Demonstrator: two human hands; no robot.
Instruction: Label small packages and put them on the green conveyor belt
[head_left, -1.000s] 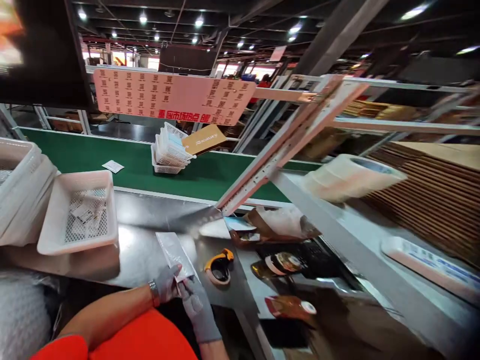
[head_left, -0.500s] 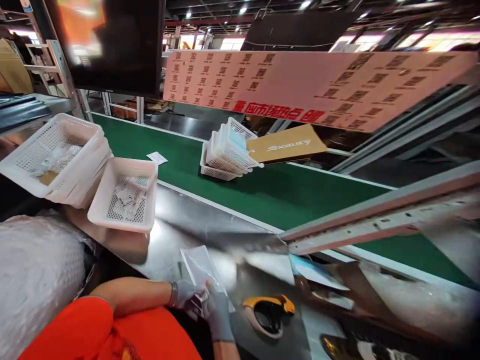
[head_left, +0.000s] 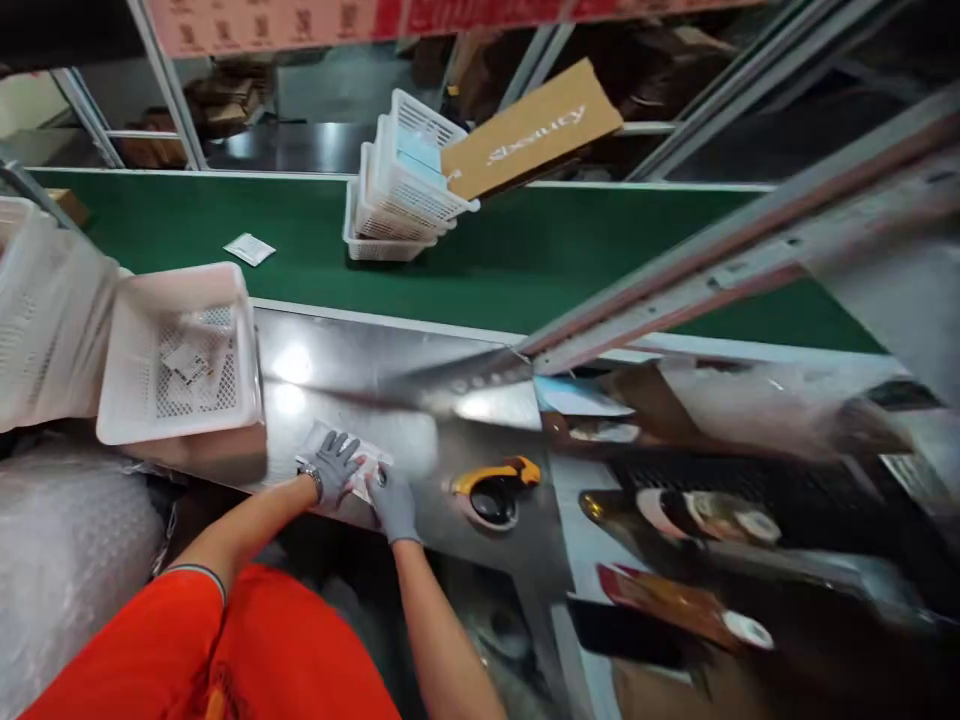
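Pressing down on a small clear packet (head_left: 352, 462), both gloved hands meet at the near edge of the steel desk (head_left: 390, 370). The left hand (head_left: 332, 467) lies flat on the packet with its fingers spread wide, palm down, the bare forearm running back toward the orange sleeve at the near left. The right hand (head_left: 391, 503) sits just beside it on the right, fingers loosely curled, its fingertips touching the packet's right end; whether it pinches the edge or only rests on it I cannot tell. The packet lies flat on the desk, near a white mesh basket (head_left: 180, 355) to the far left and a yellow-and-black tape cutter (head_left: 495, 487) to the right. Beyond the desk runs a green conveyor belt (head_left: 525, 260) carrying a stack of white baskets (head_left: 397, 195).
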